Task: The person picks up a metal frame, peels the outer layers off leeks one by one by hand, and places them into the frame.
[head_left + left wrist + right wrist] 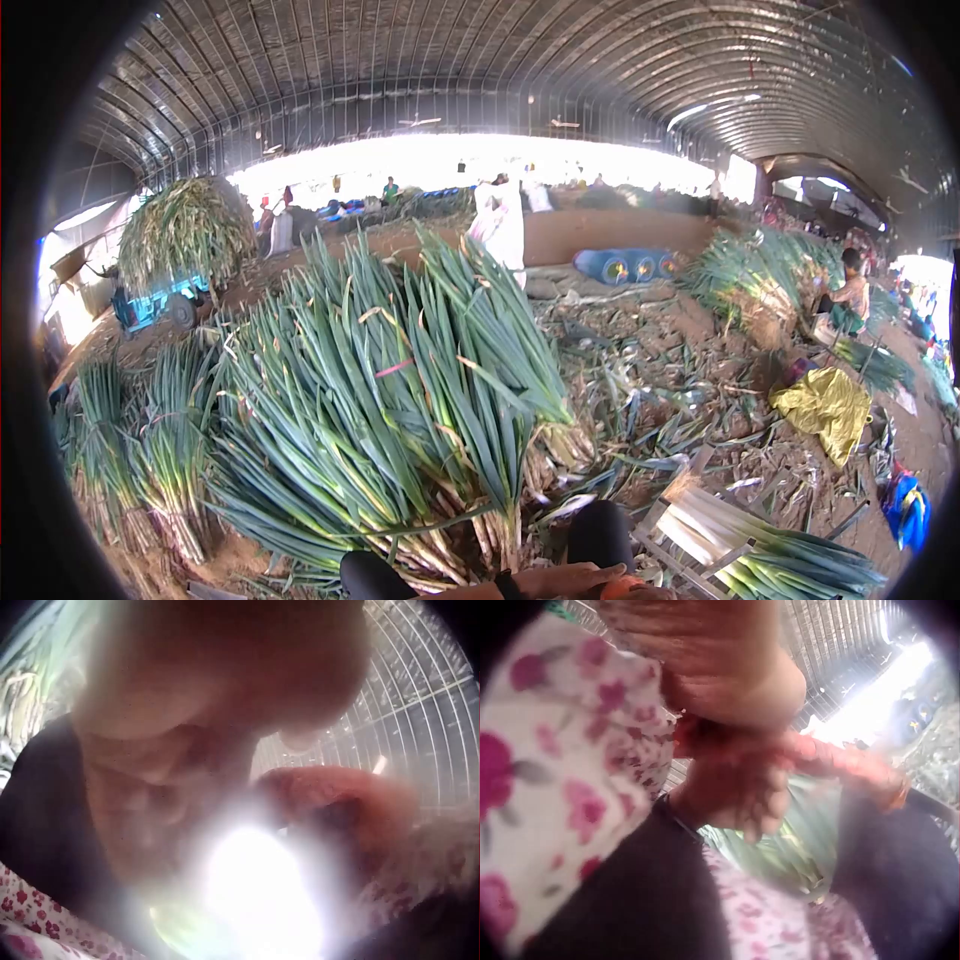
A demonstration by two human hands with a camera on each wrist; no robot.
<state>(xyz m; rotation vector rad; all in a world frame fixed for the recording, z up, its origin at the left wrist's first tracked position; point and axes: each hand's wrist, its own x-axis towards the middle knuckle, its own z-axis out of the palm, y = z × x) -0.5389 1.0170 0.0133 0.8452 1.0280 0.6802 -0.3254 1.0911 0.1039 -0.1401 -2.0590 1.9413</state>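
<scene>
At the bottom of the head view my left hand, with a black band at the wrist, lies right at an orange-red covering. In the right wrist view the left hand has curled fingers just below that covering, which stretches sideways like a sleeve or wrap. My right hand fills the top there, close against it; its fingers are hidden. Blur and glare cover the left wrist view, where the orange-red covering shows beside the left hand. I cannot tell what either hand grips.
Tall green onion bundles stand before my dark-clad knees. At right, trimmed green onions lie in a wooden frame. Leaf scraps litter the ground near a yellow sack. A loaded blue cart and a seated person are farther off.
</scene>
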